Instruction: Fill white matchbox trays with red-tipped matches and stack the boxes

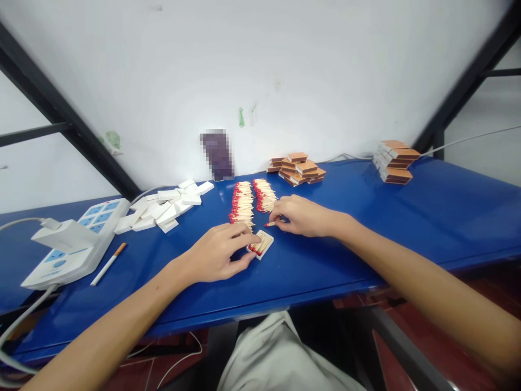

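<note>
A small white matchbox tray [267, 245] with several red-tipped matches in it lies near the table's front edge. My left hand [220, 251] grips the tray from its left side, thumb and fingers at its edges. To the right, my right hand [299, 215] pinches matches [273, 223], their red heads pointing left; how many is hard to make out. Just beyond my hands lie two rows of loose matches, a longer left row [243, 201] and a shorter right row [264, 194], red heads to the left.
White empty trays [163, 206] are heaped at left, near a power strip [87, 239] with a plugged-in adapter and a cigarette [108, 264]. Brown matchbox sleeves [301, 169] are piled by the wall. More matchboxes [394, 162] stand stacked at right. A blurred dark rectangle [218, 155] leans on the wall.
</note>
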Available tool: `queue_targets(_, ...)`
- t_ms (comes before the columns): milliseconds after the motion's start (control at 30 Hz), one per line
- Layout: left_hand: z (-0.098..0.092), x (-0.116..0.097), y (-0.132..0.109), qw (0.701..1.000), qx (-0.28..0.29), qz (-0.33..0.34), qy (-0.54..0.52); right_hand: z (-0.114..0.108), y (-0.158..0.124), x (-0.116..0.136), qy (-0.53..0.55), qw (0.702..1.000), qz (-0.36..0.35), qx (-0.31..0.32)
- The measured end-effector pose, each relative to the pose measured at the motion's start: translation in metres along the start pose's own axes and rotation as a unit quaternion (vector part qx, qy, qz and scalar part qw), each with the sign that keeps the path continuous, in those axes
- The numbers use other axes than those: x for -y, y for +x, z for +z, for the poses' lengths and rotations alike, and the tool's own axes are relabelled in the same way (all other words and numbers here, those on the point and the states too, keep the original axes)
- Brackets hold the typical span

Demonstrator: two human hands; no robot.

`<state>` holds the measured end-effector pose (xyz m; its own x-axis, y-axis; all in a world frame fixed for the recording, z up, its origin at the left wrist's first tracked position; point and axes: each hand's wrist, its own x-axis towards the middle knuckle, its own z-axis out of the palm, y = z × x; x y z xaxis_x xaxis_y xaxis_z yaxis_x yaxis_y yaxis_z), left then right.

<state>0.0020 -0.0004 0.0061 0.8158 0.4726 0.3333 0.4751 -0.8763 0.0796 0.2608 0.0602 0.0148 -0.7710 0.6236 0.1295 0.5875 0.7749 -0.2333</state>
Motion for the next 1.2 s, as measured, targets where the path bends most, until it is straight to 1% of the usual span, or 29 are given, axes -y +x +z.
queue_targets(300,0.001,0.001,-0.001,1.000,0.011,-0.007,-0.007,0.000,-0.002,0.001,0.018,1.000,0.019,0.008)
queue_targets(433,0.000,0.000,0.000,1.000,0.019,-0.009,-0.016,0.001,-0.001,0.002,0.032,0.999,0.018,0.007)
queue_targets(533,-0.001,-0.001,0.001,0.999,0.019,-0.012,-0.025,-0.003,-0.001,0.007,0.064,0.998,0.008,0.001)
queue_targets(667,-0.001,-0.001,0.002,1.000,0.007,-0.012,-0.026,-0.008,-0.002,0.016,0.121,0.993,-0.005,-0.017)
queue_targets(767,0.000,0.000,0.002,1.000,-0.013,-0.004,-0.021,-0.009,-0.004,0.021,0.158,0.987,-0.019,-0.027)
queue_targets(900,0.004,0.002,0.002,0.999,-0.030,-0.002,-0.016,-0.004,-0.004,0.027,0.196,0.979,-0.049,-0.013)
queue_targets(1033,0.005,0.002,0.003,0.999,-0.041,-0.006,-0.017,0.001,-0.004,0.032,0.201,0.977,-0.075,0.009)
queue_targets(1200,0.005,0.002,0.003,0.998,-0.066,0.005,-0.023,0.003,-0.004,0.034,0.193,0.977,-0.091,0.012)
